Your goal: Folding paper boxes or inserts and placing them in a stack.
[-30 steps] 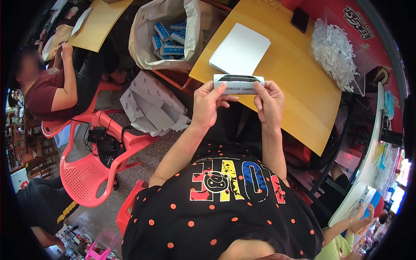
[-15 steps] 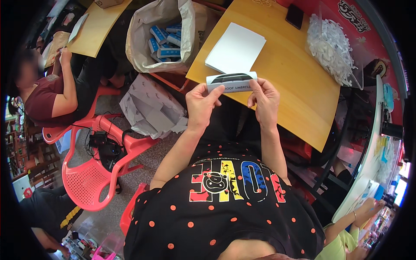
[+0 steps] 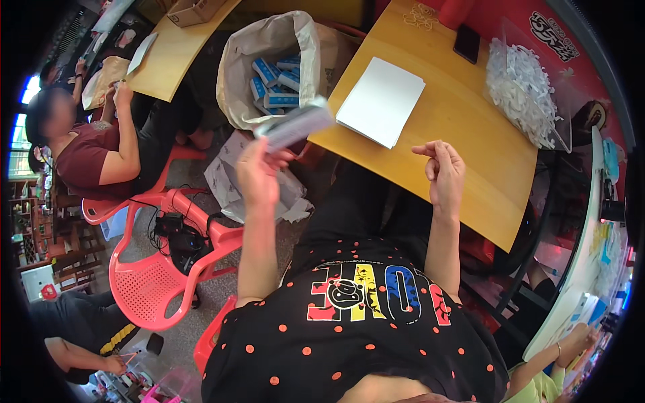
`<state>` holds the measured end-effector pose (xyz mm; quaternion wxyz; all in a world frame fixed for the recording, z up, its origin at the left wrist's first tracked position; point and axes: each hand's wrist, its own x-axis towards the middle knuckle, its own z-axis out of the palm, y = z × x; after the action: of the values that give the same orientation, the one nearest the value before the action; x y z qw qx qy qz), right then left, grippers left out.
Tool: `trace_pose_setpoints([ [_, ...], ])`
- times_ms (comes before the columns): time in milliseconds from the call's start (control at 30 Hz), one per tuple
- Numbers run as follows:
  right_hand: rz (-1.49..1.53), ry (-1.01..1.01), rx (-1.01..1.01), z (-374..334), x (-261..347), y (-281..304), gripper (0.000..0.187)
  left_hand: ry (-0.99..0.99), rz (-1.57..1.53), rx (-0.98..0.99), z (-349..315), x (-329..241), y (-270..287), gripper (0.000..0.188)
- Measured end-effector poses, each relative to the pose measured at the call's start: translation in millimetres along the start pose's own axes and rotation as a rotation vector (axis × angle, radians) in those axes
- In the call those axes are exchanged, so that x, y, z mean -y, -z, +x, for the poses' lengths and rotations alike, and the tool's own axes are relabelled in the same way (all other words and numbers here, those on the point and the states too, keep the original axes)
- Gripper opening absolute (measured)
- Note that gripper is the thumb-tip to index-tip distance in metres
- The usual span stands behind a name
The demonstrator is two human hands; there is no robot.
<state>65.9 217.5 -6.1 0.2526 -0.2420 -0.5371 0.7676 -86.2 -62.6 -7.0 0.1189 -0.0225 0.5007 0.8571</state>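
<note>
My left hand is closed on one end of a short paper sleeve, white and dark, smeared by motion. The sleeve is in the air between the near rim of a big white sack and the table's left corner. Several blue-and-white sleeves of similar size lie inside that sack. My right hand hovers over the front edge of the wooden table, fingers half bent and apart, with nothing visible in it. A stack of white sheets lies on the table just beyond it.
A clear bin of white strips and a black phone are on the table's far right. A crumpled white bag stands below the sack. Red plastic chairs fill the left, where another person sits.
My left hand has carried the sleeve left toward the sack. My right hand has let go of it and moved slightly right. The whole view has shifted a little.
</note>
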Motion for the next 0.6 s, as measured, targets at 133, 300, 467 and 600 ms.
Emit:
trace_pose_setpoints([
  [133, -0.113, 0.006, 0.037, -5, 0, -11, 0.023, -0.191, -0.078, -0.104, 70, -35, -7, 0.027],
  [300, -0.547, 0.115, 0.115, -6, -12, -33, 0.019, 0.007, 0.256, 0.043, 158, -8, 15, 0.037],
  [467, -1.260, 0.849, 0.190, 12, -8, -40, 0.026, 0.164, 0.539, 0.159, 133, 32, 25, 0.051],
  [600, -1.324, 0.918, 0.310, 20, -17, -33, 0.019, 0.253, 0.499, 0.212, 76, 44, 38, 0.044],
])
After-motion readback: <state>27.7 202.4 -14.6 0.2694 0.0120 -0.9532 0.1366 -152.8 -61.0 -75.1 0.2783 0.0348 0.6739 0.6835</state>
